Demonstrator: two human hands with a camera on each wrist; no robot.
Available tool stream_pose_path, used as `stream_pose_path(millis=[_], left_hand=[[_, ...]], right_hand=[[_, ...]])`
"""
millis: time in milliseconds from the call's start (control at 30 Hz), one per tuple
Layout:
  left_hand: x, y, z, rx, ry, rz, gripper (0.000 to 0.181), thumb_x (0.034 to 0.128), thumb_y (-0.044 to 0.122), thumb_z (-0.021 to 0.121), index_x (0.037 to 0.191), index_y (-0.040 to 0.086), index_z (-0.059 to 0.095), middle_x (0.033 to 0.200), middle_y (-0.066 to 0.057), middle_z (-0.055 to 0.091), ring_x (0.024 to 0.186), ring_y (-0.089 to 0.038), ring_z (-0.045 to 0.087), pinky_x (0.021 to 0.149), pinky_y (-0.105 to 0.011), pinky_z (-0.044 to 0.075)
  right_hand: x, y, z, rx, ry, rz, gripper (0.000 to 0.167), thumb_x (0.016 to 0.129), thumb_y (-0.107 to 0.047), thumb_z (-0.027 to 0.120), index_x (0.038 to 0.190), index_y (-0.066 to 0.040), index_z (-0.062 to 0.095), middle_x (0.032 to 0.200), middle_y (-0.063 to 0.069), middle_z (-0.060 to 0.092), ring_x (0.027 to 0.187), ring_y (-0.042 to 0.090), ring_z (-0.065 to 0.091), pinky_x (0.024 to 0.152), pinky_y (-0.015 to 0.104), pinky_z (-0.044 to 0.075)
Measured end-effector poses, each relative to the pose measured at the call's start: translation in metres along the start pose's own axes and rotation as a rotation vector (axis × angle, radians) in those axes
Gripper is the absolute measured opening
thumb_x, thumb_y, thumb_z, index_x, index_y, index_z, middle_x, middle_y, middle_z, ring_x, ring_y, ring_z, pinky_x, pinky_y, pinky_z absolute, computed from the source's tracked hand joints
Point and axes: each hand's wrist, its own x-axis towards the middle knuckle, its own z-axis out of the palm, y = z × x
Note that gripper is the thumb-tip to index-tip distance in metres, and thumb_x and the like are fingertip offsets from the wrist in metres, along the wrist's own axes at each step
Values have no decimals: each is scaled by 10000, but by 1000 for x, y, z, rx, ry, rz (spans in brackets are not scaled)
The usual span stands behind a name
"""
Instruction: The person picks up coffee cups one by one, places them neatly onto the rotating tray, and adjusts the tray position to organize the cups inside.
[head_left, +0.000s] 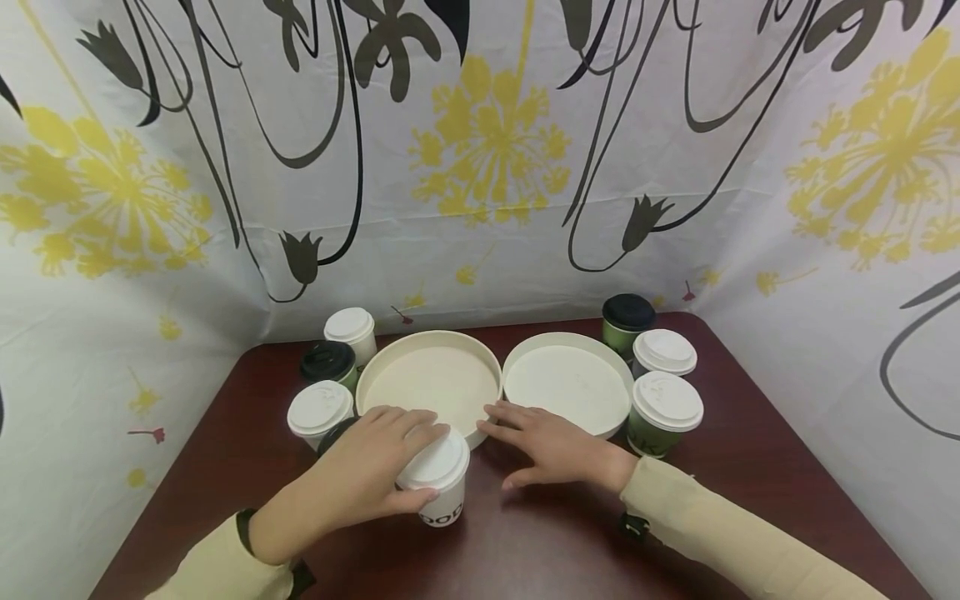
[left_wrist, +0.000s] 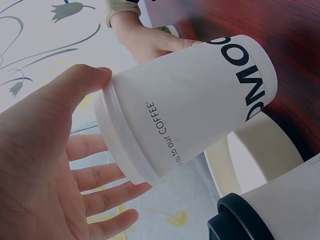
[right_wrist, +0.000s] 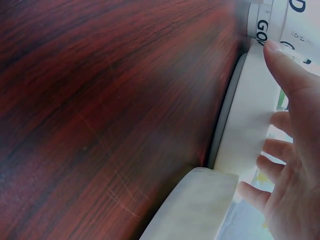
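A white lettered cup (head_left: 442, 500) with a white lid stands in front of the left round tray (head_left: 431, 375). My left hand (head_left: 367, 471) grips it near the lid; in the left wrist view, the thumb of that hand (left_wrist: 40, 130) and its fingers lie on either side of the cup's lid (left_wrist: 125, 135). My right hand (head_left: 551, 446), holding nothing, has its fingertips at the near rims where the left tray and the right round tray (head_left: 570, 379) meet. In the right wrist view, the fingers of my right hand (right_wrist: 300, 155) are spread beside the tray's wall (right_wrist: 245, 120).
Left of the trays stand white-lidded cups (head_left: 320, 410) and black-lidded cups (head_left: 328, 362), one partly behind my left hand. On the right are a black-lidded green cup (head_left: 621, 333) and two white-lidded cups (head_left: 663, 412). A patterned curtain (head_left: 480, 250) hangs behind the dark red table (head_left: 495, 550).
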Motion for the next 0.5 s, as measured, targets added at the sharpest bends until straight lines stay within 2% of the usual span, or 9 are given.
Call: stream_pose_path(millis=[500], left_hand=[[5,2,-5,-2,-16,-13,682,748,578,741,1287,181,611,1237,-19,650,1096,-205,621,949,-395,503]], right_hand=[[0,-1,0,19,-11,15,895,824,-659,645,1548,-228,342,1618,69,332,1509,277,309,1177,453,370]])
